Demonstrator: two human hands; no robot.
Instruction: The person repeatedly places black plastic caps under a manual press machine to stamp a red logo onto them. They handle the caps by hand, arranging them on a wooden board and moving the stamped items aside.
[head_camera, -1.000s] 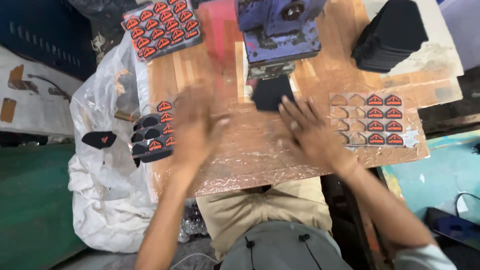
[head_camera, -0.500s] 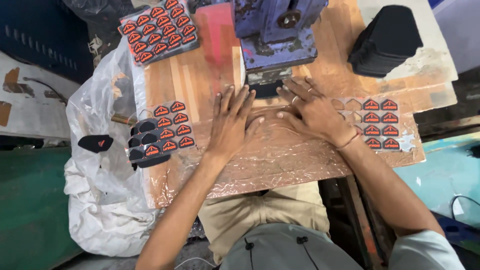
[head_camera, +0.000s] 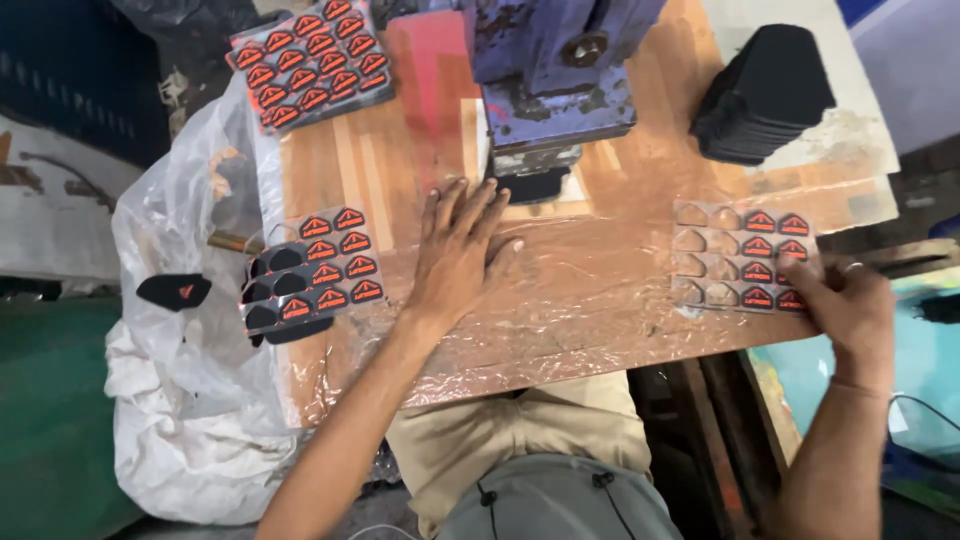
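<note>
Fingers of the right hand (head_camera: 850, 305) pinch the clear plastic tray of red-and-black badges (head_camera: 742, 258) at the desk's right edge, where a tug could spill them, while the left hand (head_camera: 462, 250) lies flat, holding nothing.

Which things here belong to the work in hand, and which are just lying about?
In use: right hand on the right tray of orange badges; left hand flat on the table; blue press.

Lying about: black stack, left tray, top tray, plastic bag.

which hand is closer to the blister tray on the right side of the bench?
Right. The right hand touches the right blister tray at its near right corner. The left hand lies flat on the bench mid-table, well to the tray's left.
</note>
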